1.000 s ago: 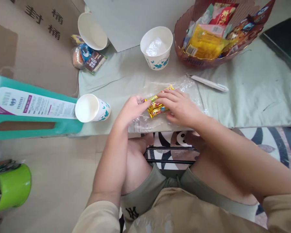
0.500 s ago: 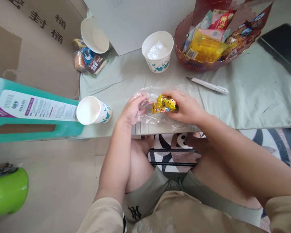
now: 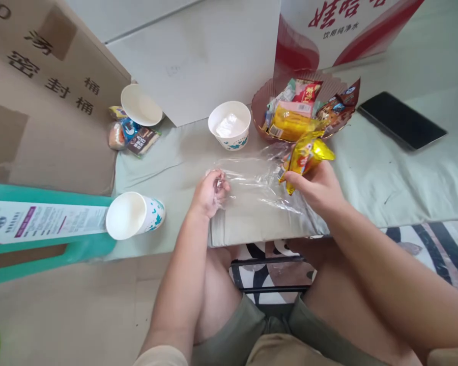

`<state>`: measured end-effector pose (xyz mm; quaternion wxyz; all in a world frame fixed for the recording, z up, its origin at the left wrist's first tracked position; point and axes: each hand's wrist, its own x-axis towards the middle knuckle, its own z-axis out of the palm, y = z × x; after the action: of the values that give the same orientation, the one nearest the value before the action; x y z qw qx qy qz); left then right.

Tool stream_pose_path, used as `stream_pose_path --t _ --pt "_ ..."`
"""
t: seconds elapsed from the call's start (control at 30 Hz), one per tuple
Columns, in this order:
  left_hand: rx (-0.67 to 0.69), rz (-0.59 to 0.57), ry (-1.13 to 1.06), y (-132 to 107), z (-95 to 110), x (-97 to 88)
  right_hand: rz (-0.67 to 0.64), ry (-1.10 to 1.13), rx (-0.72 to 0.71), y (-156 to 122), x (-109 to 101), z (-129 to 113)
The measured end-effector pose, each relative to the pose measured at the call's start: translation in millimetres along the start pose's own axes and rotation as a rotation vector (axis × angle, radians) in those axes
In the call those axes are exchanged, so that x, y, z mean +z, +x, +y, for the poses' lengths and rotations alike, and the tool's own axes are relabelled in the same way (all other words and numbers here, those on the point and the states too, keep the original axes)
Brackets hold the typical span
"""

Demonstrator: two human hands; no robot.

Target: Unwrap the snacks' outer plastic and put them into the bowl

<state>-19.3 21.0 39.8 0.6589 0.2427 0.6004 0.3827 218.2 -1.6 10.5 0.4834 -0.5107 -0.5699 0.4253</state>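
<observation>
Toward the near edge of the cloth-covered table, the left hand clenched a clear plastic wrapper, apparently by its crumpled end; the right hand grasped yellow snack packets just before the bowl

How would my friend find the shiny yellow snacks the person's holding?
Find the red-and-white box, then the reddish bowl in front of it. Nearer the person, the right hand holds shiny yellow packets. Another yellow pack lies inside the bowl; only these are in a hand.
</observation>
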Motion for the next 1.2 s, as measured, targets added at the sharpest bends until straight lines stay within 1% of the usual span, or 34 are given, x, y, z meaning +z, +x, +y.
stream_pose_path --t 0.13,0.23,0.3,0.37,0.4,0.47,0.53,0.57,0.63,0.7,0.77,0.8,0.87,0.9,0.97,1.0,1.03,1.07,1.1,1.13,1.17,1.2 --pt "0.022 -0.022 0.092 2.6 -5.1 0.5 0.102 -0.015 0.02 -7.8 -19.3 -10.2" --pt "0.043 -0.051 0.127 4.2 -8.1 1.7 0.214 -0.119 0.016 -4.5 -33.6 -30.8" --pt "0.047 -0.051 0.139 4.9 -8.9 2.5 0.307 -0.281 -0.013 9.1 -41.9 -50.3" --pt "0.05 -0.053 0.16 5.1 -8.8 2.9 0.346 -0.504 -0.042 33.8 -48.7 -69.3" --pt "0.055 -0.06 0.174 5.0 -8.5 2.9 0.326 -0.603 -0.044 49.6 -51.7 -76.5" --pt "0.068 -0.078 0.199 4.9 -7.8 2.6 0.203 -0.752 -0.017 84.4 -57.1 -83.4" --pt "0.071 -0.079 0.203 5.2 -6.9 2.2 0.073 -0.862 0.027 116.0 -61.6 -80.1" --pt "0.063 -0.078 0.203 5.7 -6.5 2.0 0.051 -0.923 0.025 128.1 -63.2 -75.6" --pt "0.05 -0.081 0.202 7.1 -6.0 1.7 0.007 -1.032 -0.007 142.3 -64.0 -63.9" --pt "0.051 -0.096 0.213 8.5 -5.9 1.7 -0.054 -1.098 -0.08 145.0 -61.4 -52.5" --pt "0.058 -0.104 0.228 9.0 -6.2 2.3 -0.121 -1.103 -0.104 140.3 -56.5 -45.6" --pt "0.062 -0.102 0.231 8.8 -6.4 2.8 -0.132 -1.084 -0.095 136.1 -54.0 -45.2" --pt "0.069 -0.096 0.222 8.0 -6.7 3.8 -0.09 -1.022 -0.109 123.1 -49.4 -52.1" --pt "0.074 -0.095 0.209 7.4 -6.7 4.0 -0.044 -0.994 -0.152 113.2 -47.2 -59.0" --pt "0.075 -0.102 0.186 6.6 -6.2 3.3 0.041 -0.937 -0.295 84.8 -41.0 -75.1" --pt "0.068 -0.11 0.182 6.3 -5.7 2.1 0.056 -0.914 -0.335 66.4 -36.1 -81.3" --pt "0.062 -0.112 0.189 6.3 -5.2 0.3 0.031 -0.834 -0.358 46.1 -29.7 -84.3" --pt "0.064 -0.109 0.212 6.3 -4.8 -2.2 -0.031 -0.717 -0.392 24.8 -21.7 -83.2" --pt "0.074 -0.103 0.256 6.5 -4.6 -5.4 -0.141 -0.617 -0.442 3.8 -12.6 -77.5" --pt "0.093 -0.095 0.316 6.7 -4.6 -9.2 -0.285 -0.584 -0.448 -15.8 -3.0 -67.9" --pt "0.122 -0.081 0.379 6.9 -5.0 -13.6 -0.403 -0.603 -0.45 -33.1 6.6 -55.7" --pt "0.156 -0.062 0.436 7.2 -5.7 -18.8 -0.491 -0.644 -0.425 -47.7 15.4 -42.5"
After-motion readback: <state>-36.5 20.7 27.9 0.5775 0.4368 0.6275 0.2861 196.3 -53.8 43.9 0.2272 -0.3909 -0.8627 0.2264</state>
